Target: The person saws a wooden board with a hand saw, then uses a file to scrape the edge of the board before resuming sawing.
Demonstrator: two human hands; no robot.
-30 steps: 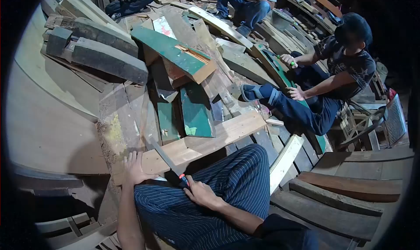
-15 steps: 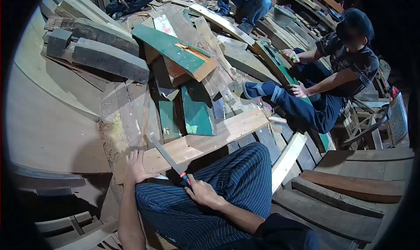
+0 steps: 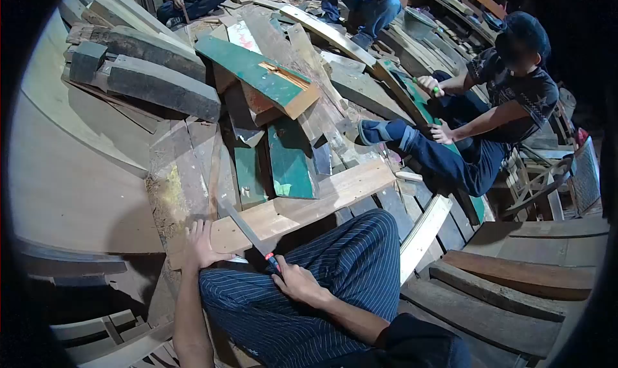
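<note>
A long, light-brown wooden plank (image 3: 335,191) runs across in front of my knees, slanting up to the right. My left hand (image 3: 201,246) lies on the plank's near-left end, fingers stretched out and thumb apart. In my right hand (image 3: 299,283), above my striped trousers, is a hand saw (image 3: 244,229) with a red and blue handle. Its long pale blade lies across the plank, a short way right of my left hand. The blade's teeth are too small to make out.
Green-painted boards (image 3: 291,165) lie piled beyond the plank, with dark timber blocks (image 3: 162,88) at the left. A co-worker (image 3: 515,98) sits at the right, holding a green-handled tool over a green board. Two other people sit at the back. Timber lies at the lower right.
My hands, the saw and the plank show almost no movement. The co-worker's hand with the green-handled tool has shifted slightly.
</note>
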